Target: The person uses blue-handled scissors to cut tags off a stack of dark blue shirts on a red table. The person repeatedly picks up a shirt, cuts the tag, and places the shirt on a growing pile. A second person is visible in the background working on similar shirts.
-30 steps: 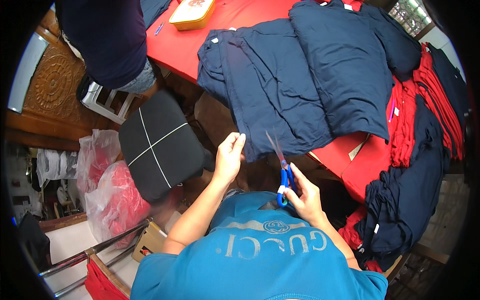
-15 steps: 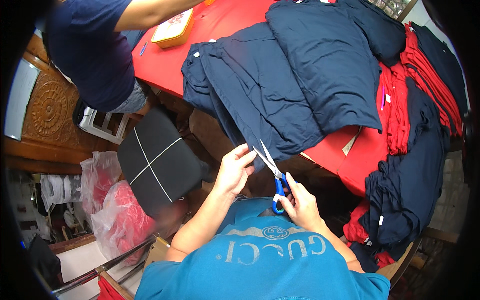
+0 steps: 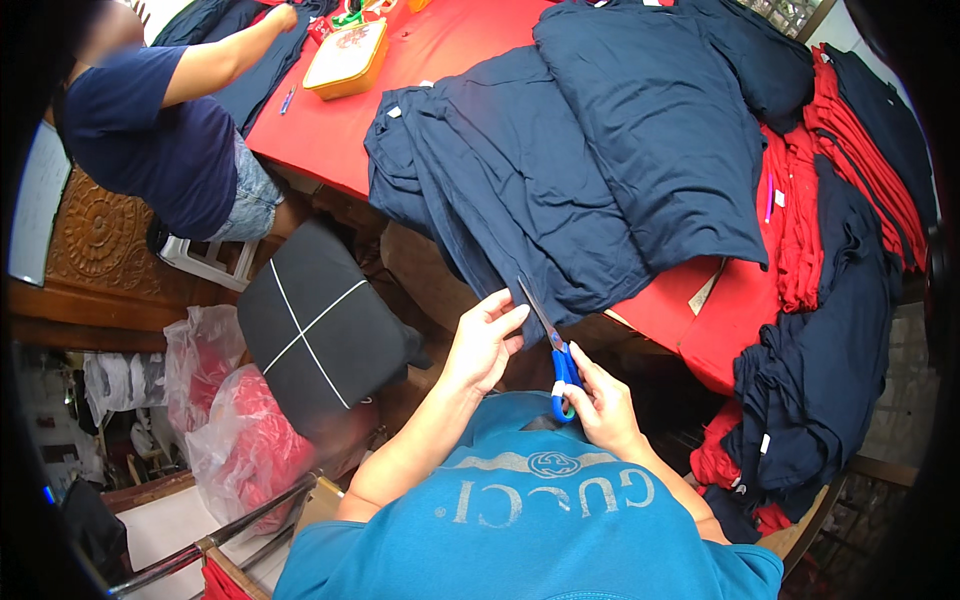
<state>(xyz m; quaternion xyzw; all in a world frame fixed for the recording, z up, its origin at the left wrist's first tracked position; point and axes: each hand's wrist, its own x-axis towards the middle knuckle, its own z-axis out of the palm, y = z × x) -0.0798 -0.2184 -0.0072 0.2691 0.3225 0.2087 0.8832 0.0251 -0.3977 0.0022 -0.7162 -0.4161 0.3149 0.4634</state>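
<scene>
The navy shirt (image 3: 520,200) on top of the folded stack hangs its lower hem over the near edge of the red worktop (image 3: 330,140), and that hem is where I am busy. My left hand (image 3: 485,340) has its fingers (image 3: 505,318) loosely curled just beside the hem, thumb and forefinger close together as if pinching something fine there; whether a thread is actually caught between them I cannot tell, it is too small to see. My right hand (image 3: 600,405) is wrapped about the blue-handled scissors (image 3: 553,350), thumb and fingers through the loops, the blades nearly closed and pointing up toward the cloth edge, their tip close to my left fingertips.

To do this trimming well, I judge I should keep the hem taut with the left hand so any loose end stands clear of the fabric, lay the blades flat along the seam and snip only with the tips. The risk is nicking the knit itself, as the tips sit so near it. I would also keep my left forefinger out of the blades' line.

Further right lie a second navy stack (image 3: 660,130) and red garments (image 3: 800,230), more draped over the worktop's end. Another person in a dark shirt (image 3: 160,150) works at the far left, near a yellow tin (image 3: 345,60). A black cushion (image 3: 315,325) sits below.
</scene>
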